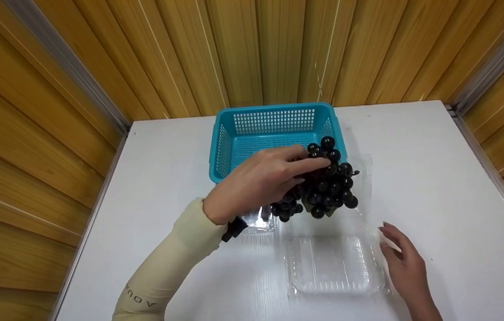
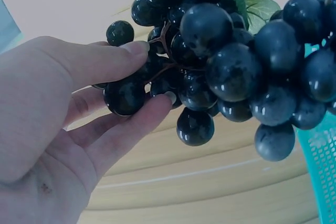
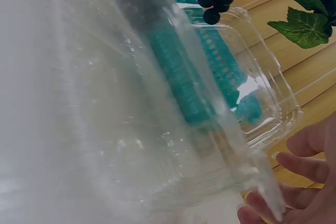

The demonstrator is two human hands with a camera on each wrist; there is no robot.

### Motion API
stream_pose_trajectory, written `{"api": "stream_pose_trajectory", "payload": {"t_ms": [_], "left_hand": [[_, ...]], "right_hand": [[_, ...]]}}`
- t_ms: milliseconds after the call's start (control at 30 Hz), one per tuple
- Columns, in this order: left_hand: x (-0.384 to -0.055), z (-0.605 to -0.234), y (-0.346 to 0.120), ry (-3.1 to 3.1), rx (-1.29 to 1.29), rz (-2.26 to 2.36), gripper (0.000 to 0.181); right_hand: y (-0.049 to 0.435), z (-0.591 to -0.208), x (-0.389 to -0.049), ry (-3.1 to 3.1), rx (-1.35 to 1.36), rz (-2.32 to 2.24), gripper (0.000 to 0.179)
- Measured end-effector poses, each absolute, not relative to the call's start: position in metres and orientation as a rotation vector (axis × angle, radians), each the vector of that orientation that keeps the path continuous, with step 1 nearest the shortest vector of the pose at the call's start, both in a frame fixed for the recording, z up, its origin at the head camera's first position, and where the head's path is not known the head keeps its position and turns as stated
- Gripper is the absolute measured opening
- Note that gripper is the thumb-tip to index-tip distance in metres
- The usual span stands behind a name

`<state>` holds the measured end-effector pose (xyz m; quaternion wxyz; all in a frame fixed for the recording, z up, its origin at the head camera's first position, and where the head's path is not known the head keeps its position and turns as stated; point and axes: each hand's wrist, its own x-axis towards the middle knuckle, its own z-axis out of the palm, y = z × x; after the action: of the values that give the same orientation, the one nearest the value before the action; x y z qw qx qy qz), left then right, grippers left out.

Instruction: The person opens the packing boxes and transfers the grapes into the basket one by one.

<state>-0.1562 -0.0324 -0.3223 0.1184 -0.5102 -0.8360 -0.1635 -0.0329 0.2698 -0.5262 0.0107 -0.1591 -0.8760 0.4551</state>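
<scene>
In the head view my left hand [image 1: 270, 174] holds a bunch of dark grapes [image 1: 330, 187] up over the table, in front of the basket. The thumb and fingers pinch the grapes [image 2: 131, 93] by their brown stem, as the left wrist view shows. Green leaves [image 3: 302, 27] hang among the grapes. Below the bunch a clear plastic clamshell container [image 1: 332, 267] lies with its lid up on the far side. My right hand [image 1: 408, 265] is beside the container's right edge, fingers loosely bent and holding nothing; whether they touch the rim is unclear.
Behind the grapes stands a blue perforated basket [image 1: 274, 107], partly covered by my left hand. Another clear plastic container [image 1: 261, 223] sits partly hidden under the left forearm. Wood-patterned panels [image 1: 234, 53] enclose the white table [image 1: 435, 178] at the back and sides.
</scene>
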Motion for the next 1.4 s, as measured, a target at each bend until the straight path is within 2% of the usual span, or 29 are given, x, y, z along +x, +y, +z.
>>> {"api": "stream_pose_trajectory", "payload": {"t_ms": [267, 700, 1067, 1400], "left_hand": [[-0.160, -0.316, -0.049, -2.424, -1.425, -0.477, 0.046], [-0.173, -0.304, -0.066, -2.442, -1.370, -0.481, 0.047], [-0.193, -0.298, -0.084, -2.470, -1.304, -0.570, 0.045], [-0.213, -0.299, -0.093, -2.512, -1.203, -0.566, 0.050]], "right_hand": [[0.275, -0.504, -0.031, -2.691, -0.446, 1.393, 0.043], [0.264, -0.484, -0.043, -2.587, -0.162, 1.365, 0.034], [0.248, -0.479, -0.062, -2.618, -0.028, 1.364, 0.035], [0.229, -0.483, -0.065, -2.626, -0.001, 1.465, 0.035]]}}
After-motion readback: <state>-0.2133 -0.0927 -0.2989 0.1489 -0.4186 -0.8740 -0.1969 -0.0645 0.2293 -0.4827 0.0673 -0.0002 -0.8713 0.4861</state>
